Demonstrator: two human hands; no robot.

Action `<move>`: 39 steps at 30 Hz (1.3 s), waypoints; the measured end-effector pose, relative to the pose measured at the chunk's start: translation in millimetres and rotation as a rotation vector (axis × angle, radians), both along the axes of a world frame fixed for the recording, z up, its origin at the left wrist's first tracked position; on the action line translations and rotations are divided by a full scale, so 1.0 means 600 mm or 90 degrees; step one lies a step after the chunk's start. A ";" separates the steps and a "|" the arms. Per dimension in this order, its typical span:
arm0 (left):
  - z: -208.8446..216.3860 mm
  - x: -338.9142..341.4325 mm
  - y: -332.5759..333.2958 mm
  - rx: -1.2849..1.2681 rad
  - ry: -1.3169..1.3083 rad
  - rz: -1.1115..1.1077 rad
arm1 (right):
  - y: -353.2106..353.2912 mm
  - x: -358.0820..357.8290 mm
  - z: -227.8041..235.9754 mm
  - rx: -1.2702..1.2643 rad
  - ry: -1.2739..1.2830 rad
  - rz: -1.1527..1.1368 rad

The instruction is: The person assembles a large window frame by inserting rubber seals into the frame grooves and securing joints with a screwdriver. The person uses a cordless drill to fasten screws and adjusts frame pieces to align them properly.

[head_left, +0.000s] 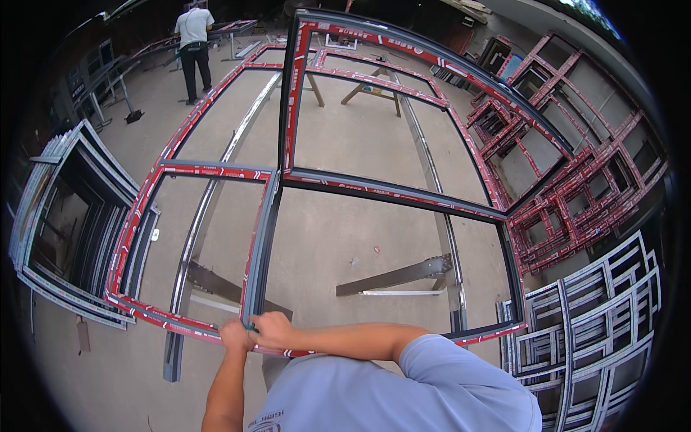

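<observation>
A large window frame (216,171), dark grey with red-and-white protective film, lies across metal rails in front of me. At its near edge, where the upright bar (263,245) meets the bottom rail, both my hands work close together. My left hand (236,335) is closed against that joint, its fingertips partly hidden. My right hand (273,332) reaches in from the right, fingers curled around a small green thing (250,327) too small to name. A hinged sash (291,108) stands raised from the frame, tilted up on the right side.
Silvery rails (193,234) on brown trestle legs (396,277) bear the frame. Stacked frames (43,216) lean at the left. More red-filmed frames (568,201) and white-filmed frames (590,309) stand at the right. Another person (194,43) stands at the far left.
</observation>
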State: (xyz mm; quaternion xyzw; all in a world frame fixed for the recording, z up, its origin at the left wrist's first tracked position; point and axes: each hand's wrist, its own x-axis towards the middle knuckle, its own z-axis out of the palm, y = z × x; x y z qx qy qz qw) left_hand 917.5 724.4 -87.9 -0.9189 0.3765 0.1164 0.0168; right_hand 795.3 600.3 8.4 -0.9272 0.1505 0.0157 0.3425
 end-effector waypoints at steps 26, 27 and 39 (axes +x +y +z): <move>0.043 0.090 0.022 0.009 0.281 -0.119 | -0.042 -0.017 0.037 -0.251 -0.218 0.290; 0.039 0.094 0.022 -0.012 0.291 -0.117 | -0.032 -0.010 0.028 -0.235 -0.248 0.218; -0.004 0.049 0.036 -0.208 0.077 -0.040 | -0.028 -0.036 0.025 0.174 -0.080 -0.065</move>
